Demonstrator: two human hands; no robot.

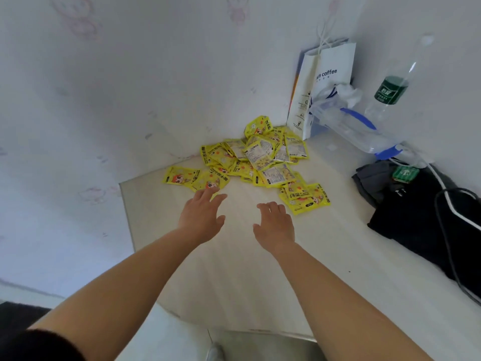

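A: Packets [260, 157]: how far along?
B: Barely begun, I'd judge. The table [234, 269] has the whole yellow heap lying loose at its far corner, against the wall. The left hand [203, 214], fingers straight, has its fingertips at the nearest one; the right hand [276, 225] hovers relaxed and empty. Nothing is gathered yet.

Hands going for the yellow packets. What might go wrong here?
1. The yellow packets overlap in a loose heap, so a grab may lift several or scatter them.
2. The left hand reaches the packets nearest the table edge; a sweep could knock them off.
3. The right hand, pushing deep, might tip the paper bag behind the heap.
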